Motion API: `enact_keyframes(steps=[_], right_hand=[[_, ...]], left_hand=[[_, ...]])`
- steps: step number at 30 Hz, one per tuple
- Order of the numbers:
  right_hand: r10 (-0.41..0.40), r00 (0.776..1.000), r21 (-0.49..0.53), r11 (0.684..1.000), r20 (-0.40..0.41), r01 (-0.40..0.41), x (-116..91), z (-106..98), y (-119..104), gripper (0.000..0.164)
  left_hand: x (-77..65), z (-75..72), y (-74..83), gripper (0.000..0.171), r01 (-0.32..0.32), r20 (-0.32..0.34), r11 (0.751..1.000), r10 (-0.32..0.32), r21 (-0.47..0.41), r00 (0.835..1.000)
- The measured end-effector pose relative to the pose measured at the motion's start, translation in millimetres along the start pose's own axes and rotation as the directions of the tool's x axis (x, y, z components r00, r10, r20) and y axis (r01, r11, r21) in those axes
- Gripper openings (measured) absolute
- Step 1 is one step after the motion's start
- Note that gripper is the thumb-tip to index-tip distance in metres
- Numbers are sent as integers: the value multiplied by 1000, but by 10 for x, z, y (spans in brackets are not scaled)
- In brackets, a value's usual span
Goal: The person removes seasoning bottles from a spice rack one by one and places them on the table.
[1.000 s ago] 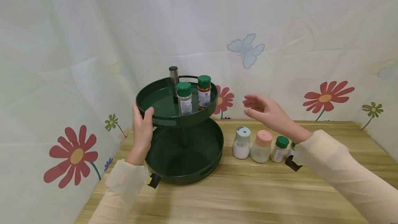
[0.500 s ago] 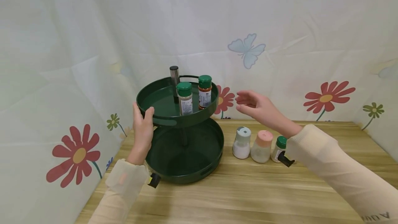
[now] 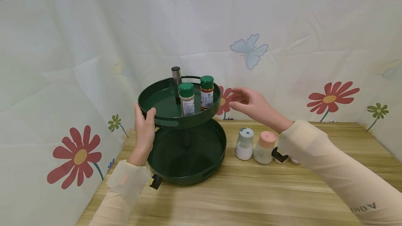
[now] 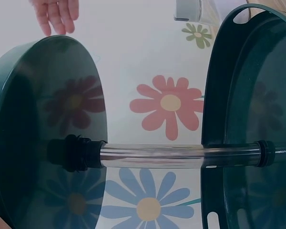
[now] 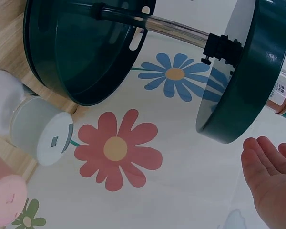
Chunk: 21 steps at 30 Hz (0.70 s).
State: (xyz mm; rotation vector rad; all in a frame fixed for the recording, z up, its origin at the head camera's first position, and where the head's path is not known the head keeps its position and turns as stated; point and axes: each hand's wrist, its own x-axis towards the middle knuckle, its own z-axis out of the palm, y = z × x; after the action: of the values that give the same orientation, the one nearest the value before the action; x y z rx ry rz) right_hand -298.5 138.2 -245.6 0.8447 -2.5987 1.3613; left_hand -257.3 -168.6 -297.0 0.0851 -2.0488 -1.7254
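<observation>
A dark green two-tier round rack stands on the table, its upper tray (image 3: 201, 115) above a wider-looking lower tray (image 3: 188, 175). My left hand (image 3: 144, 133) rests against the left outer wall of the upper tray, thumb at the rim and fingers extended. Two green-capped spice jars stand in that tray, a pale one (image 3: 187, 104) and a red-orange one (image 3: 206, 95). Just right of the upper tray, my right hand (image 3: 251, 104) hovers with loosely bent fingers, holding nothing. In the right wrist view, its fingertips (image 5: 262, 145) point toward the tray's edge.
Right of the rack, a shaker with a pale blue-grey lid (image 3: 245, 144) and one with a pink lid (image 3: 265, 145) stand on the wooden table (image 3: 235, 198). Further small jars beside them are mostly hidden by my right sleeve (image 3: 307, 145). A flowered cloth (image 3: 289, 20) hangs behind.
My right hand has moved left, from above the shakers toward the upper tray, its sleeve now covering the small jars. The left hand and the rack have stayed in place.
</observation>
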Motion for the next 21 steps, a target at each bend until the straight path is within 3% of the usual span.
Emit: enact_keyframes(steps=[6,21], right_hand=[[-11,1000,21,1000,6,11,85,41,-9,48],[27,999,52,998,23,-29,258,94,-105,57]], left_hand=[[13,-1,-17,71,3,7,1000,-2,-9,1000],[7,3,-21,70,-8,17,1000,8,-11,1000]])
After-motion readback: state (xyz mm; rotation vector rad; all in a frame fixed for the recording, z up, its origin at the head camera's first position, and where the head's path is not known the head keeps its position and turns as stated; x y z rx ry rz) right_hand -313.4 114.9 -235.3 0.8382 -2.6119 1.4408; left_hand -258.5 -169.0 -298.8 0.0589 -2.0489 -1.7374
